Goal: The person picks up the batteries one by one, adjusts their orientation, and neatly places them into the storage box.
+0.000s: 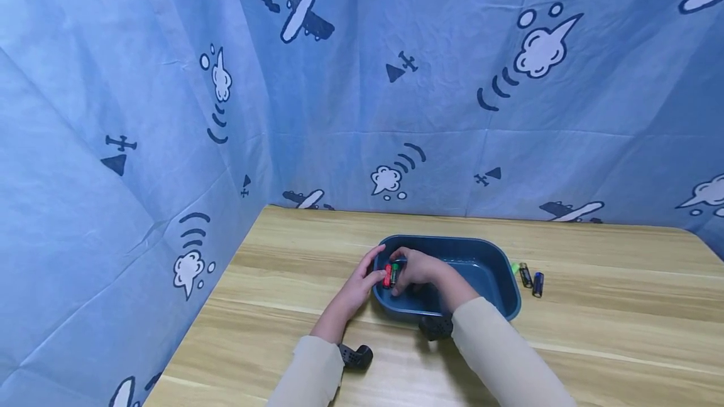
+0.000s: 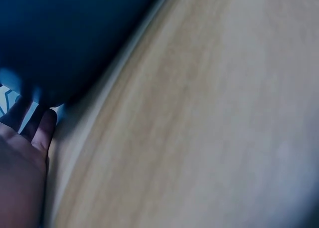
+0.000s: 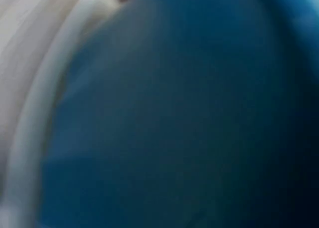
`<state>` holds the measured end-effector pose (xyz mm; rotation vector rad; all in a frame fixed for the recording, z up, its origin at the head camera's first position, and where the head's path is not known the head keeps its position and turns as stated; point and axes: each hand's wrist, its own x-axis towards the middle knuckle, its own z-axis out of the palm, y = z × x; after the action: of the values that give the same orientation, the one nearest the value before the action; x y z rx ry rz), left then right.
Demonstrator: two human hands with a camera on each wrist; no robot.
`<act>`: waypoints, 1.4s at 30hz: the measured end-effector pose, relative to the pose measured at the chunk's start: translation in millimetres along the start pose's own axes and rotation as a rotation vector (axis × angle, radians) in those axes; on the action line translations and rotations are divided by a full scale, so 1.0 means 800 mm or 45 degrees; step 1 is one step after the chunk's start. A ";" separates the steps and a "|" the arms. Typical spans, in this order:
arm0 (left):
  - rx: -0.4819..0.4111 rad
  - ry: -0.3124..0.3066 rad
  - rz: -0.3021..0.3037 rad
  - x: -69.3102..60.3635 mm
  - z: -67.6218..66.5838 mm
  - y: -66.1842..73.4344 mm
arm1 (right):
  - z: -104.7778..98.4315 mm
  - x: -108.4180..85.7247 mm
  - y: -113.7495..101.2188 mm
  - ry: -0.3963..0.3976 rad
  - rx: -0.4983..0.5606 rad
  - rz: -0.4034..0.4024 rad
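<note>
A dark blue tray (image 1: 477, 253) stands on the wooden table. Inside its left end, a red battery (image 1: 387, 276) and a green battery (image 1: 394, 274) are side by side, upper ends towards the back. My left hand (image 1: 355, 287) is at the tray's left wall, its thumb touching the red battery; the left wrist view shows its fingers (image 2: 45, 129) stretched out against the tray's outside. Reaching in over the front rim, my right hand (image 1: 421, 271) pinches the green battery between its curved fingers and thumb. Blue tray wall (image 3: 169, 108) fills most of the right wrist view, blurred.
Right of the tray, a black battery (image 1: 525, 275) and a dark blue battery (image 1: 538, 284) lie on the table (image 1: 611, 325), beside a light green item (image 1: 515, 268) at the rim. Blue patterned cloth (image 1: 362, 112) hangs behind and to the left.
</note>
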<state>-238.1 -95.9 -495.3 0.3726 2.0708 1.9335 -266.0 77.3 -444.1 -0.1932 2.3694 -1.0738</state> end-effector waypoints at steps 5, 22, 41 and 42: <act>0.003 -0.004 -0.009 -0.005 0.006 0.013 | -0.045 -0.030 -0.007 -0.056 0.109 -0.077; 0.012 0.085 0.040 -0.010 0.001 0.012 | -0.209 -0.132 0.161 0.349 0.156 -0.102; 0.021 0.096 0.069 -0.015 0.006 0.024 | -0.189 -0.150 0.240 0.314 -0.030 -0.069; 0.029 0.094 0.066 -0.017 0.007 0.029 | -0.188 -0.150 0.241 0.310 -0.024 -0.071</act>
<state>-223.6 -94.2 -472.4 0.3684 2.1514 1.9829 -225.4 346.5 -455.3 -0.1426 2.6047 -1.1592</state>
